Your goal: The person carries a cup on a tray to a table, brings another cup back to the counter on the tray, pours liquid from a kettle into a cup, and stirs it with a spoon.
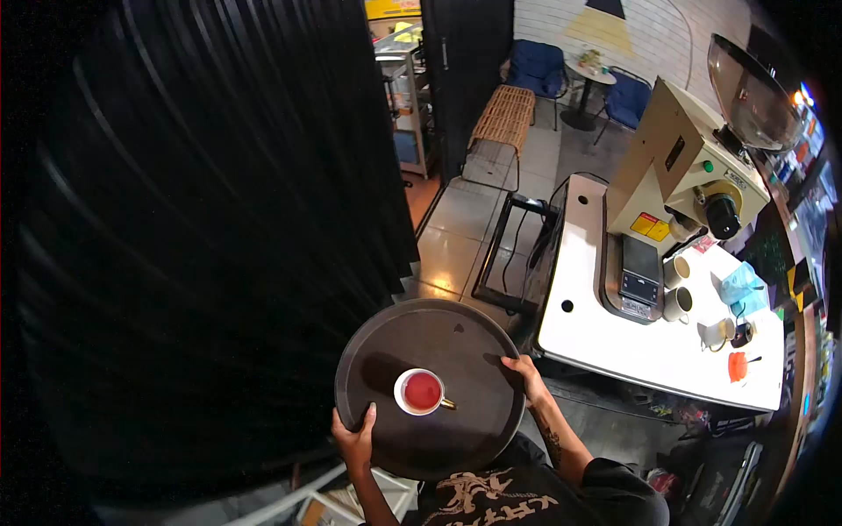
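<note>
Cup (pixel 405 403) amid a round tray (pixel 478 351)
My left hand (pixel 355 443) and right hand (pixel 529 383) grip opposite edges; holding level best guards the red liquid (pixel 423 390).

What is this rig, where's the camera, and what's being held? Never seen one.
No robot here: it's a person working with bare hands. The single picture comes from a camera on their head, looking forward and down.

The left hand and right hand hold a round, dark tray by opposite sides, thumbs on top. On it stands a white cup of red liquid.

To the right, a white table bears a tall machine with a clear hopper, a scale and some mugs. A black curtain fills the left.
</note>
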`<state>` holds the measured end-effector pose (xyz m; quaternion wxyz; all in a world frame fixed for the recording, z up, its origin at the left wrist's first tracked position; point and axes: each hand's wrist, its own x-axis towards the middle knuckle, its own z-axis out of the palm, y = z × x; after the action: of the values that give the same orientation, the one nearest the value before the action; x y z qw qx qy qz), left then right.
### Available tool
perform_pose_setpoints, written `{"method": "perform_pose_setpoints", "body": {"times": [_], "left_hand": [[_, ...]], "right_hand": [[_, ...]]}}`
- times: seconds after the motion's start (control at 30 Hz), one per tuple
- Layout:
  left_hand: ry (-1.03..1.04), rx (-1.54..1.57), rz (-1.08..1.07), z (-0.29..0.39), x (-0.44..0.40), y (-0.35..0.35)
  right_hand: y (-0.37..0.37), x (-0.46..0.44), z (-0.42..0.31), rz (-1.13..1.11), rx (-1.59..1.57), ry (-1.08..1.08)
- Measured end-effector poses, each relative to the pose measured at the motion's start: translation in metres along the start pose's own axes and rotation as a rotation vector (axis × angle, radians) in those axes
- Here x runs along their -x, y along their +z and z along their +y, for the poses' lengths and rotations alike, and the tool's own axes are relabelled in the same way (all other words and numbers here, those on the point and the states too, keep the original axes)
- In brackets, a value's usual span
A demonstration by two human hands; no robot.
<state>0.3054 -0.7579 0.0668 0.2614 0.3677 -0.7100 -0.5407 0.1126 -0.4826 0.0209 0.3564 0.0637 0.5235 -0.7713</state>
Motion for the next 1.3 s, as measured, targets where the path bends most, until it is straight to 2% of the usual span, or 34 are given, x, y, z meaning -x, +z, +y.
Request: {"method": "perform_pose_setpoints", "body": {"times": [0.07, 0.17, 0.2, 0.23, 0.3, 0.37, 0.43, 0.47, 0.5, 0.57, 0.7, 0.87, 0.97, 1.07, 1.13, 1.3], "left_hand": [[0.033, 0.049, -0.067, -0.005, -0.047, 0.013], [0.061, 0.045, -0.113, -0.004, -0.116, 0.038], [0.068, 0.033, -0.114, -0.011, -0.14, 0.048], [0.076, 0.024, -0.114, -0.009, -0.166, 0.062], [0.07, 0.026, -0.176, 0.0, -0.209, 0.083], [0.076, 0.028, -0.243, 0.013, -0.25, 0.11], [0.102, 0.055, -0.291, 0.026, -0.288, 0.134], [0.107, 0.045, -0.315, 0.032, -0.305, 0.144], [0.118, 0.069, -0.353, 0.037, -0.324, 0.158], [0.134, 0.099, -0.42, 0.046, -0.356, 0.188], [0.162, 0.089, -0.563, 0.071, -0.41, 0.246], [0.127, 0.006, -0.729, 0.113, -0.456, 0.335], [0.156, 0.004, -0.858, 0.119, -0.491, 0.39], [0.151, 0.019, -1.002, 0.14, -0.53, 0.453], [0.23, 0.062, -1.077, 0.155, -0.549, 0.492], [0.251, 0.091, -1.145, 0.18, -0.601, 0.574]], "right_hand": [[0.016, -0.022, -0.008, 0.285, 0.126, -0.005], [0.045, -0.051, -0.05, 0.253, 0.177, -0.087], [0.037, -0.08, -0.037, 0.373, 0.209, -0.116], [0.037, -0.101, -0.043, 0.38, 0.197, -0.133], [0.036, -0.131, -0.054, 0.304, 0.032, -0.151], [0.037, -0.16, -0.07, 0.381, -0.005, -0.197], [0.035, -0.183, -0.084, 0.326, -0.065, -0.227], [0.026, -0.188, -0.095, 0.23, -0.059, -0.18], [0.03, -0.196, -0.102, 0.25, -0.071, -0.189], [0.04, -0.213, -0.114, 0.532, -0.109, -0.23], [0.032, -0.241, -0.135, 0.635, -0.097, -0.283], [0.015, -0.269, -0.153, 0.745, -0.254, -0.351], [0.012, -0.29, -0.165, 0.874, -0.283, -0.349], [0.002, -0.327, -0.179, 0.951, -0.358, -0.442], [-0.001, -0.348, -0.2, 1.096, -0.514, -0.482], [-0.007, -0.4, -0.268, 1.098, -0.577, -0.59]]}}
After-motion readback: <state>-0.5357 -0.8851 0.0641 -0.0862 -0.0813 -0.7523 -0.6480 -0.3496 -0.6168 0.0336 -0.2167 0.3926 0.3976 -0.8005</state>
